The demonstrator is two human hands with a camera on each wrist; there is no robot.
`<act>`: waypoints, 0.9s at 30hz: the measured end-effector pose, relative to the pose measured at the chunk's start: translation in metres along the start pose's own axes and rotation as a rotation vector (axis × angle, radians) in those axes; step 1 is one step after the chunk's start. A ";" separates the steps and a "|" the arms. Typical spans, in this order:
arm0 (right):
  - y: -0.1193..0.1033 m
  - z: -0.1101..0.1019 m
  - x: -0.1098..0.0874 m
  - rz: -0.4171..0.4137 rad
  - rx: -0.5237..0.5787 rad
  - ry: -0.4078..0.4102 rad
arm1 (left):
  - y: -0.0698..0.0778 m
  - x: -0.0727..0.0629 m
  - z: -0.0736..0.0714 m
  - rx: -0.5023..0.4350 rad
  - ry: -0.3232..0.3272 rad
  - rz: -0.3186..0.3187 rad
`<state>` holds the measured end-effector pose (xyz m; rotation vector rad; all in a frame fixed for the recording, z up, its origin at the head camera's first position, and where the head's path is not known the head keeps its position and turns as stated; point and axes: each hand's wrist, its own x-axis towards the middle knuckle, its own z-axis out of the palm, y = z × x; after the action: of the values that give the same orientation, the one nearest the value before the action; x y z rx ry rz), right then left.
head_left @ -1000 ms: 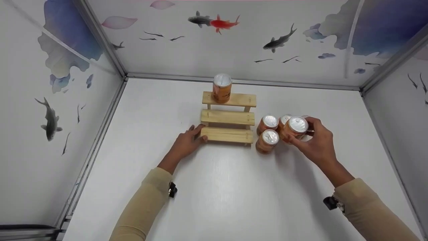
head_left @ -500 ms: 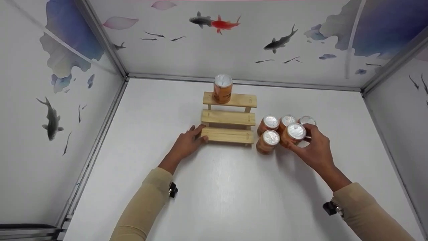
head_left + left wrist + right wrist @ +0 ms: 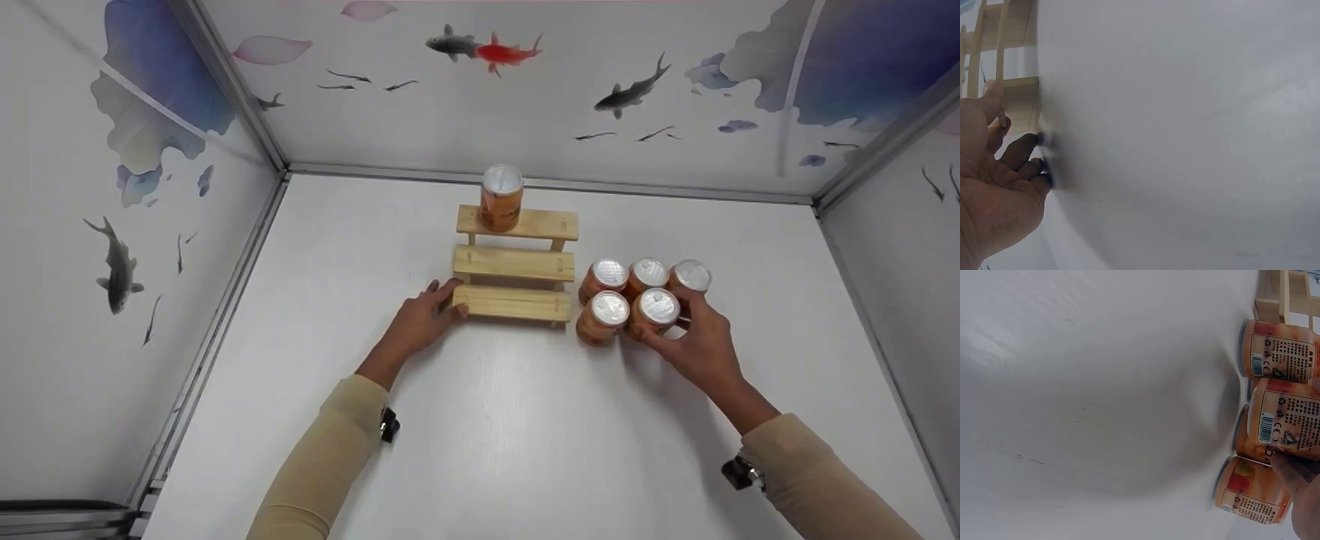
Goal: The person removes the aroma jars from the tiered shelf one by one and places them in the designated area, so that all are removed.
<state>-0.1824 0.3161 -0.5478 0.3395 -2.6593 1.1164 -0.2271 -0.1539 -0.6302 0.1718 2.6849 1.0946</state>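
Observation:
My left hand pinches the left end of the lowest step of a small three-step wooden rack. In the left wrist view, thumb and forefinger take the board's end while the other fingers curl by the tabletop. On the rack's top step, at its left, stands an orange can with a silver lid. My right hand grips another orange can by its sides, upright. The right wrist view shows this can's barcode label; its base sits slightly higher than those of the cans around it.
Right of the rack, more orange cans stand close together: one at front left, three behind in a row, with the middle one just behind the held can. White panels with painted fish enclose the white table.
My right hand has brought its can down and slightly left, toward the near side, beside the front-left can. The cans behind show more fully. My left hand stays on the rack.

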 end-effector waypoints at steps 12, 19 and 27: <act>0.004 0.006 0.001 0.059 -0.013 -0.069 | -0.001 0.000 0.001 -0.005 0.018 0.008; 0.007 0.009 0.000 0.054 -0.008 -0.078 | 0.001 -0.002 0.000 -0.017 0.017 0.014; 0.008 0.010 0.000 0.065 0.023 -0.087 | 0.018 -0.014 -0.009 -0.053 0.027 0.000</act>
<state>-0.1861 0.3143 -0.5593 0.3147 -2.7531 1.1776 -0.2156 -0.1499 -0.6088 0.1483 2.6763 1.1743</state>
